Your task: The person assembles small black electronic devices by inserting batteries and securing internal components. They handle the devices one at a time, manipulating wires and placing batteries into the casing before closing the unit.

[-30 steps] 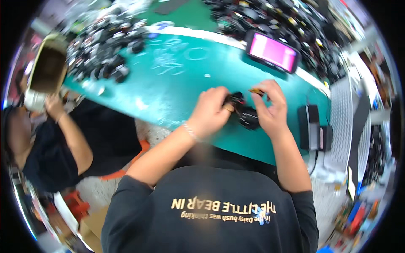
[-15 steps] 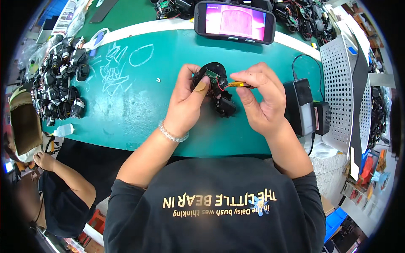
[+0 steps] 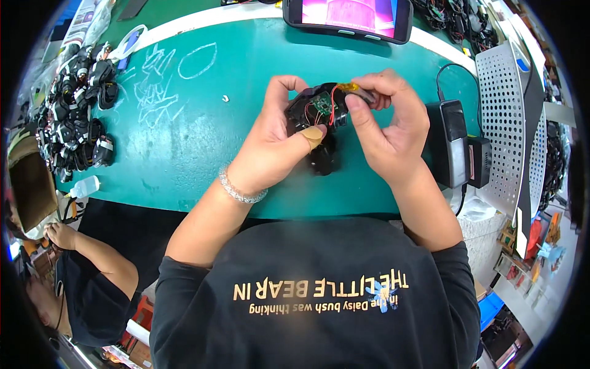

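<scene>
My left hand (image 3: 275, 142) is closed around a black plastic housing (image 3: 298, 113), its thumb, with a tan covering at the tip, pressed on the near side. Inside the housing a green circuit board (image 3: 323, 104) lies exposed among thin wires. Red wires (image 3: 333, 109) run up from it to a small battery (image 3: 348, 87) with yellow tape on its end. My right hand (image 3: 396, 120) pinches that battery between thumb and fingers, just above the housing's right side. Below the board hangs another dark part (image 3: 322, 158) of the housing, partly hidden by my left thumb.
Many black devices (image 3: 77, 111) are piled at the left, near a small clear bottle (image 3: 85, 187). A phone (image 3: 348, 18) lies at the far edge. On the right stand a black-and-grey device (image 3: 453, 144) with a cable and a perforated white basket (image 3: 501, 117). Another person (image 3: 92, 277) sits at lower left.
My right hand has brought the battery up and closer over the housing. The housing has turned in my left hand, showing more of the board. The whole view has shifted slightly.
</scene>
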Demonstrator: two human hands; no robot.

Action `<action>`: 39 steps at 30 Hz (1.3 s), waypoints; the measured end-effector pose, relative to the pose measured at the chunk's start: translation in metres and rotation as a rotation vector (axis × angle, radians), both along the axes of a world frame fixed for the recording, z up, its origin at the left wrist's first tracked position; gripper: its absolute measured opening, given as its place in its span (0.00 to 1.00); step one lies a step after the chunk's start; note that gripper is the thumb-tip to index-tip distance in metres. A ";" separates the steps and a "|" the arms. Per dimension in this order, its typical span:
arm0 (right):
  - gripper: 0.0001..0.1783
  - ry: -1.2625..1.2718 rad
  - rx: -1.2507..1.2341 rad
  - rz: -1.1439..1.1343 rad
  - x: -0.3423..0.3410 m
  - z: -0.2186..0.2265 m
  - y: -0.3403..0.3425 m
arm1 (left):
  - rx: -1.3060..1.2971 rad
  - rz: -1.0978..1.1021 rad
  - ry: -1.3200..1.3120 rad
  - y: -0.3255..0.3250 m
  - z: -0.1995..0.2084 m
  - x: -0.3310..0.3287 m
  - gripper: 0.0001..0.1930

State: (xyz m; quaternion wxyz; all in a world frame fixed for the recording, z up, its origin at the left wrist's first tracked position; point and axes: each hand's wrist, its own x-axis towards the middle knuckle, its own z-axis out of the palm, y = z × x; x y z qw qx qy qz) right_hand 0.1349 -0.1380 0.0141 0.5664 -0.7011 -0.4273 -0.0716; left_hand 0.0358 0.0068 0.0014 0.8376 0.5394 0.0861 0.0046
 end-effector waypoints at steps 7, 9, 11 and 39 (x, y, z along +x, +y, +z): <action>0.08 0.061 0.056 -0.041 -0.001 -0.003 0.000 | -0.046 0.097 0.014 0.001 0.004 0.002 0.21; 0.09 0.051 0.067 -0.017 0.000 -0.004 0.001 | -0.178 0.134 0.068 0.001 0.005 0.002 0.14; 0.09 0.032 0.071 0.003 0.000 -0.004 0.001 | -0.256 0.100 0.114 0.007 0.003 0.002 0.13; 0.13 -0.102 0.100 0.145 -0.009 0.005 -0.001 | 0.521 0.452 -0.260 0.000 -0.011 0.000 0.12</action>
